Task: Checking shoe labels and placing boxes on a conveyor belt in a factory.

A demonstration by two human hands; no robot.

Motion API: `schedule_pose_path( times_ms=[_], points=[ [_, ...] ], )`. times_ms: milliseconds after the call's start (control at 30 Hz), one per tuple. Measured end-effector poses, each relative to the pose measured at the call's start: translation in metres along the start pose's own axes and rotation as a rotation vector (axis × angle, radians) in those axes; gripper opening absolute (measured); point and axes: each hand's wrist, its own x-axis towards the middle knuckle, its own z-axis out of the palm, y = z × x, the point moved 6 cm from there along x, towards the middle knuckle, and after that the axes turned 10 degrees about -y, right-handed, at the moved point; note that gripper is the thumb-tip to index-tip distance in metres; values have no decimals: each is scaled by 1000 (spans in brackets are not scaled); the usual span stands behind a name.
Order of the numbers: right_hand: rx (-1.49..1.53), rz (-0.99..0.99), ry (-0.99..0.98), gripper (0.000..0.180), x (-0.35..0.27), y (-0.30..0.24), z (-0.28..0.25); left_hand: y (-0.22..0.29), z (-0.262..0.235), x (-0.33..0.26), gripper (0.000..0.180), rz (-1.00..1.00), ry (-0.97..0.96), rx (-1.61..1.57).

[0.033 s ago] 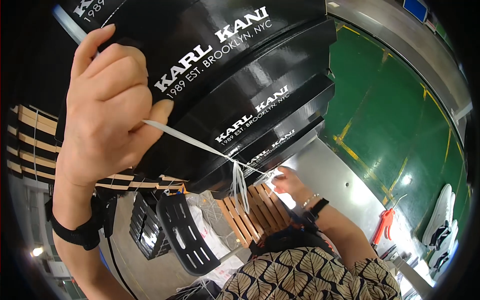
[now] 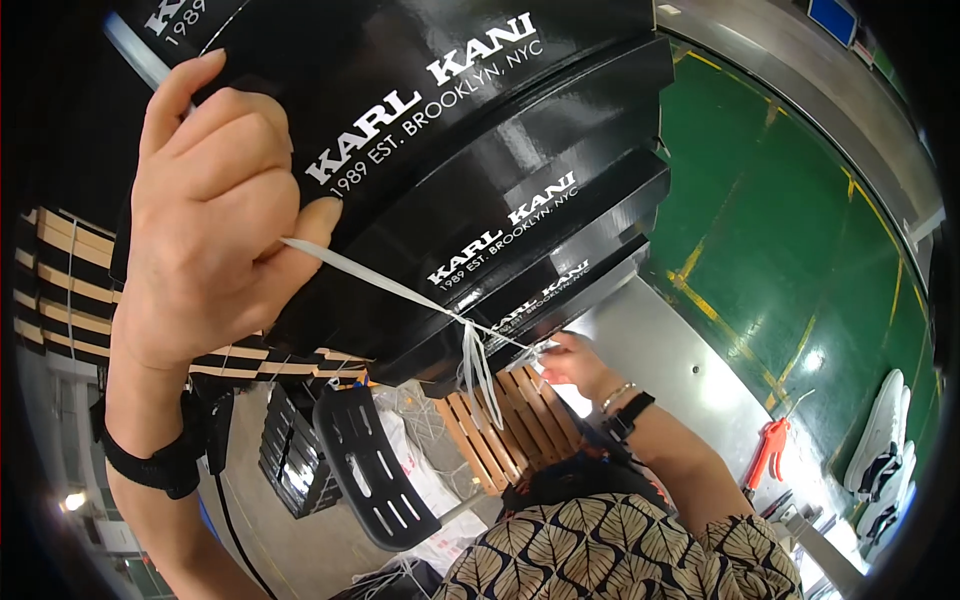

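Head view: both hands, left (image 2: 215, 225) and right (image 2: 572, 362), pinch one white string (image 2: 390, 290) around four stacked black boxes (image 2: 520, 150).

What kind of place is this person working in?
Probably a shoe warehouse or packing floor. The left hand and right hand pull a white plastic string knotted around a stack of black boxes. There is a green painted floor, white sneakers and bundled flat cartons.

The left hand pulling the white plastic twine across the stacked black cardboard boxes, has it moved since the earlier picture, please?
No. The left hand grips the white plastic twine at the same spot against the stacked black cardboard boxes.
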Motion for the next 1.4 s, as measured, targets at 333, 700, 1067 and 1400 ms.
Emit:
schedule_pose_path(
  times_ms=[333, 700, 1067, 1400],
  points=[
    [-38, 83, 40, 15, 22, 26, 29, 9, 17, -16, 29, -10, 65, 7],
    [-1323, -119, 80, 19, -82, 41, -4, 48, 31, -55, 25, -54, 224, -8],
    [-1086, 3, 197, 31, -133, 27, -10, 16, -4, -51, 22, -106, 395, -711],
    [-693, -51, 233, 75, -123, 11, -18, 1, -41, -92, 33, -168, 660, -900]
  ],
)
